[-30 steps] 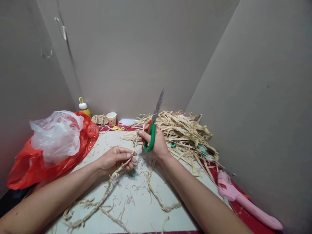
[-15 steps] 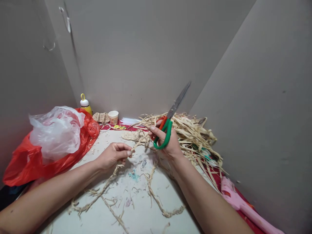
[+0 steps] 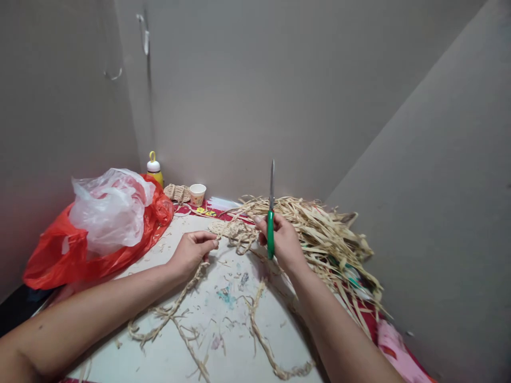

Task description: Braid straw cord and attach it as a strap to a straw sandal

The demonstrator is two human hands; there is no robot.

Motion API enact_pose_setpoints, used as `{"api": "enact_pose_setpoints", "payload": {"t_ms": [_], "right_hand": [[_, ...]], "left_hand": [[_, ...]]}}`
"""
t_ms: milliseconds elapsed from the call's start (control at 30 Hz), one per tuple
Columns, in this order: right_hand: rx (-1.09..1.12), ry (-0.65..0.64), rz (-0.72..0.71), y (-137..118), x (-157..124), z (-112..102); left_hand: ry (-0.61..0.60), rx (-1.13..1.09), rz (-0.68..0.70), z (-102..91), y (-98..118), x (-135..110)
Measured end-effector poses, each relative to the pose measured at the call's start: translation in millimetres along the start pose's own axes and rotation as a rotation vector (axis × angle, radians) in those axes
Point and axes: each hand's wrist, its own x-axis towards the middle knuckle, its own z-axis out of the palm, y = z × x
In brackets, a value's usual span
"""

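Observation:
My left hand [image 3: 194, 254] is closed, pinching a braided straw cord [image 3: 187, 290] whose length trails down over the white board [image 3: 159, 354]. In my right hand [image 3: 284, 242] is a pair of scissors [image 3: 271, 234] with green and orange handles, its blades pointing up and away. Just beyond my hands lies a woven straw piece [image 3: 235, 230] with a tangle of cord on it. Another braided cord [image 3: 259, 332] rests on the board, below my right hand. Whether the held cord runs unbroken to the woven piece I cannot tell.
A heap of dry straw strips [image 3: 331, 239] spreads at the right. At the left sits a red plastic bag [image 3: 51, 255] with a clear bag [image 3: 107, 213]. A paper cup [image 3: 197, 195], a woven sole-shaped piece [image 3: 178, 193] and a yellow bottle [image 3: 155, 170] stand along the back wall.
The scissors have turned from slanting right to nearly upright and come lower. My right hand has moved off the straw cord. The whole view has shifted a little, moving things rightward.

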Motion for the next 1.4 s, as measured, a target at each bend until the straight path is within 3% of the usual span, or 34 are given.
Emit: {"api": "enact_pose_setpoints", "payload": {"t_ms": [100, 200, 300, 400, 567, 733, 1067, 1400], "right_hand": [[-0.163, -0.054, -0.04, -4, 6, 0], [-0.541, -0.157, -0.15, -8, 2, -3], [-1.003, -0.274, -0.264, -3, -17, -7], [-1.19, -0.345, -0.286, 13, -39, -10], [-1.259, -0.34, -0.267, 37, -50, -12], [-1.317, -0.267, -0.302, 42, -44, -18], [-1.38, -0.151, -0.491, 54, -49, -18], [-1.384, -0.185, -0.402, 53, -51, -16]], "left_hand": [[0.071, -0.026, -0.001, -5.5, -2, 7], [0.109, -0.045, -0.005, -10.9, -6, 14], [0.126, -0.064, -0.01, -13.8, -13, 18], [0.124, -0.078, -0.007, -13.6, -19, 20], [0.114, -0.069, 0.003, -12.0, -22, 19], [0.123, 0.001, 0.0, -11.2, -22, 19], [0.092, 0.073, 0.017, -7.1, -24, 15], [0.116, 0.005, -0.015, -6.8, -25, 17]]}}
